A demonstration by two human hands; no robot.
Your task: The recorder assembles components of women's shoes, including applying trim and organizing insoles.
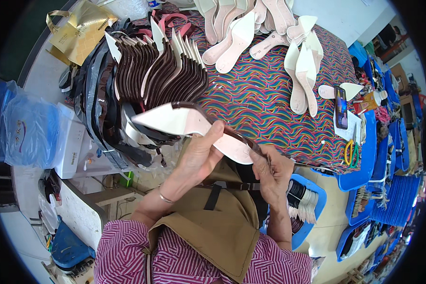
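Note:
A pale pink and white pointed shoe insole (196, 122) is held over the near edge of the table, its toe toward the left. Along its far edge runs a dark brown strip (240, 136). My left hand (199, 154) grips the insole around its middle, thumb on top. At the heel end, my right hand (273, 171) pinches the dark strip between thumb and bent fingers. Beyond my left hand stands a tight row of insoles with dark edges (156, 75). Bundled dark strips (97, 90) hang over the table's left side.
Plain insoles (236, 40) lie at the back, with more (302, 75) to the right. A phone (341, 108) and yellow-green scissors (350, 152) sit at the right edge. Below is a blue basket (321, 196); a gold bag (83, 33) stands far left.

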